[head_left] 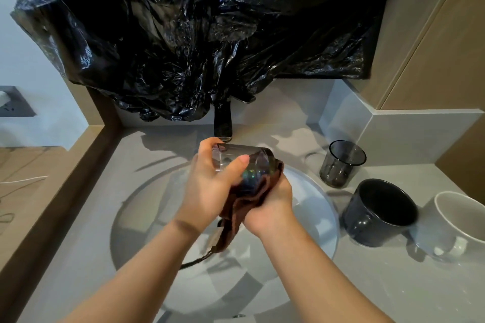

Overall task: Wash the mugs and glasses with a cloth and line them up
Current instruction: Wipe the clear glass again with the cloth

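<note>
My left hand [210,186] grips a smoky grey glass [245,160] lying on its side above the sink. Its base end is wrapped in a brown cloth [237,215] that my right hand [273,204] presses against it. A loose end of the cloth hangs down over the basin. On the counter to the right stand a second smoky glass [341,165], a dark mug [378,214] and a white mug [456,225], all upright in a row.
The round white sink basin [147,217] sits in a grey counter [393,283]. A dark tap [223,123] rises just behind the held glass. Black plastic sheeting [196,21] covers the wall above. A wooden ledge [52,204] runs along the left.
</note>
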Motion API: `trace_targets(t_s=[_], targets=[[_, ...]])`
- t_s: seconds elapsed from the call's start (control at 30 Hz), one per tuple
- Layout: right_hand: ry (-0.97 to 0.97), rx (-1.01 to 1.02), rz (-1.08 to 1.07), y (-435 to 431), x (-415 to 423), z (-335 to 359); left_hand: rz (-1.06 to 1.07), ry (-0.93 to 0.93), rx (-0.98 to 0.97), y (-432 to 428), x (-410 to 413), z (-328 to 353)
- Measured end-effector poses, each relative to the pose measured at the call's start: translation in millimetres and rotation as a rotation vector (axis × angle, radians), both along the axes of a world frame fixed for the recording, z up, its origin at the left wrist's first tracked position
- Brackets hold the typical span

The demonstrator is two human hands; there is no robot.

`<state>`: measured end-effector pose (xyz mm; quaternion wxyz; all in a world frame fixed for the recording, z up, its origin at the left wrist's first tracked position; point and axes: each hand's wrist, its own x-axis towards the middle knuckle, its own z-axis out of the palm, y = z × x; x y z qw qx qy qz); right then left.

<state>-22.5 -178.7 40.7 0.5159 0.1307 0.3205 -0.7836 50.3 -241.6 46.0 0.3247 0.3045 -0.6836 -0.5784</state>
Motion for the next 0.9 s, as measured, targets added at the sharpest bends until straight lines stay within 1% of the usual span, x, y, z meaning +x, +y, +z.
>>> trace_targets(t_s=[0.07,0.1,0.13,0.2,0.3,0.37,0.43,0.5,0.57,0.63,0.7,0.73,0.77,0.8,0.83,0.9], targets=[[-0.036,0.086,-0.048,-6,3,-1,0.137,-0.174,-0.234,3,-2,-7],[-0.038,0.121,-0.050,-9,5,-1,0.183,-0.275,-0.313,4,-3,-8],[-0.035,0.154,-0.040,-11,6,-1,0.200,-0.360,-0.366,4,-3,-9],[-0.010,0.226,-0.034,-11,9,1,0.189,-0.468,-0.459,5,-2,-8],[0.038,0.266,-0.058,-8,7,-2,0.117,-0.517,-0.624,2,3,-12],[0.074,0.282,-0.049,-5,3,-7,0.053,-0.477,-0.714,1,9,-14],[0.098,0.300,0.025,-1,0,-11,-0.013,-0.398,-0.798,1,14,-15],[0.140,0.331,0.077,2,1,-11,-0.026,-0.348,-0.819,-1,18,-18],[0.212,0.338,0.079,4,2,-14,0.030,-0.396,-0.802,-2,19,-19],[0.356,0.367,0.049,10,4,-13,0.078,-0.493,-0.789,-8,19,-18],[0.514,0.355,0.053,23,4,-8,0.090,-0.625,-0.846,-14,21,-17],[0.572,0.329,0.069,31,4,-3,0.069,-0.710,-0.823,-17,22,-15],[0.610,0.302,0.075,39,5,3,0.037,-0.759,-0.751,-18,24,-16],[0.637,0.281,0.064,46,6,7,-0.006,-0.771,-0.665,-18,26,-19],[0.662,0.266,0.044,53,6,9,-0.044,-0.734,-0.596,-16,26,-21],[0.690,0.286,-0.006,68,11,8,-0.091,-0.624,-0.536,-5,26,-23]])
